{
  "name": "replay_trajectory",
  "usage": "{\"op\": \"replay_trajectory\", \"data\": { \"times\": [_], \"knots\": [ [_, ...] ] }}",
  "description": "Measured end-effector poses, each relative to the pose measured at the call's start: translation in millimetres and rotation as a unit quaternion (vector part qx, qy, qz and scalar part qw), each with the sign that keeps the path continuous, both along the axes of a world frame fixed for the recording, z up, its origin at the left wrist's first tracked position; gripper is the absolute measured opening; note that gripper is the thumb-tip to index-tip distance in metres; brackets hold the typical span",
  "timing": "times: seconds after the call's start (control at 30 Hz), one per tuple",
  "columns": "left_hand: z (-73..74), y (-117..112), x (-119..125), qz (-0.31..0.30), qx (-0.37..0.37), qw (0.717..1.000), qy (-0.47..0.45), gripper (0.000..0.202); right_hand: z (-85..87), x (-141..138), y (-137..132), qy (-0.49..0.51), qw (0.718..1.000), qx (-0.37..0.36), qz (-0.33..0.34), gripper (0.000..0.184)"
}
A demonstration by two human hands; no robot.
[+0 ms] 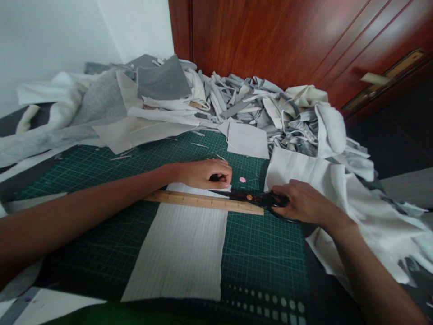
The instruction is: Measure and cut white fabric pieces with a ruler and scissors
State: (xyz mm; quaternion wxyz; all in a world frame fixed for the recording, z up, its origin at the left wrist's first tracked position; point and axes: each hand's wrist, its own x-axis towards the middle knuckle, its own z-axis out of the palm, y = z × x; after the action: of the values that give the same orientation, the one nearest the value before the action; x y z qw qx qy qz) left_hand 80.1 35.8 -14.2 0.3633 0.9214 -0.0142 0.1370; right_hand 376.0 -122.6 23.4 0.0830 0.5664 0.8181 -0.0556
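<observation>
Fingers (pixel 219 174) of the left hand (pixel 203 175) curl clenched against a wooden ruler (pixel 203 201) on ribbed white fabric (pixel 176 253). Right-hand fingers (pixel 282 192) of the right hand (pixel 304 203) grasp looped black-handled scissors (pixel 250 197), blades along the ruler's upper edge. Fabric lies flat on a green gridded cutting mat (pixel 264 253); crumpled white and grey cloth scraps (pixel 257 108) heap beyond.

Wooden ruler (pixel 203 201), black-handled scissors (pixel 250 197) and white ribbed fabric (pixel 177 253) on a green cutting mat (pixel 264 257).
Ruler lies slightly tilted across the fabric's upper part, toward the mat's far edge; left hand (pixel 203 174), curled, rests at its upper edge. Right hand (pixel 304 203) grips the scissors' loops, blades along the ruler's upper edge, tips toward the left hand. Fabric runs down to the mat's near edge.
</observation>
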Motion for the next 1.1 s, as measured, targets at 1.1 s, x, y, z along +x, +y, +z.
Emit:
{"op": "replay_trajectory", "data": {
  "times": [1.1],
  "knots": [
    [-0.4,0.0,-0.4,0.012,-0.010,1.000,0.015,0.018,2.5,0.0,2.3,0.000,1.000,-0.009,0.008,0.027]
  ]
}}
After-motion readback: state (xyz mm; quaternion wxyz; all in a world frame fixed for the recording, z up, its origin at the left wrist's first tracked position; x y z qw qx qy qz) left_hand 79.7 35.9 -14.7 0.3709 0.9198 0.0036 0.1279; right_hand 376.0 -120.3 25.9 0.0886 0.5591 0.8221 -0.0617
